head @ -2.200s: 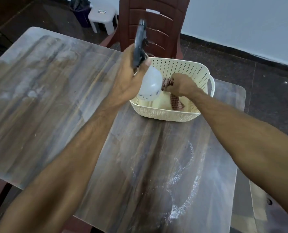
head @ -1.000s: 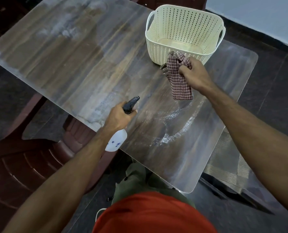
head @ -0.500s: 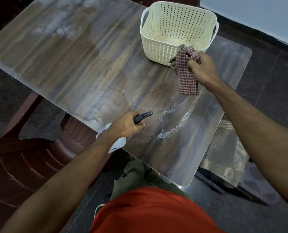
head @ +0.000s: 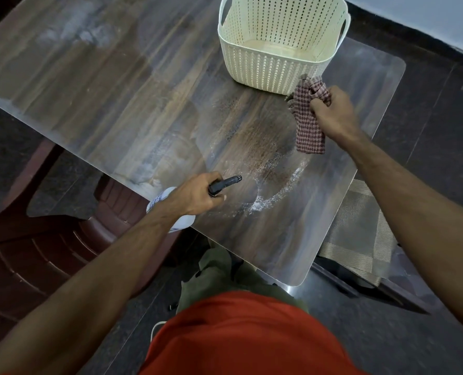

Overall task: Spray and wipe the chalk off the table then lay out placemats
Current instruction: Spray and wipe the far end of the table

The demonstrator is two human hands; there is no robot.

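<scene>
A white chalk arc (head: 276, 196) marks the wood-grain table (head: 116, 90) near its front right corner. My left hand (head: 195, 194) grips a white spray bottle (head: 168, 209) with a black nozzle (head: 226, 182) that points at the chalk. Fine wet speckles lie on the table just beyond the arc. My right hand (head: 333, 115) holds a bunched red checked cloth (head: 309, 120) above the table, right of the chalk. Beige woven placemats (head: 360, 234) lie below the table's right edge, partly hidden by it.
A cream perforated basket (head: 268, 74) stands at the table's far right, just behind the cloth. A dark red plastic chair (head: 35, 253) sits at the left, below the table's front edge. Faint chalk smears (head: 73, 31) show at the far left of the table.
Both hands left the basket; my left hand lowered the spray bottle to the chalk arc and levelled its nozzle. My right hand carried the cloth out and to the right. Wet speckles appeared.
</scene>
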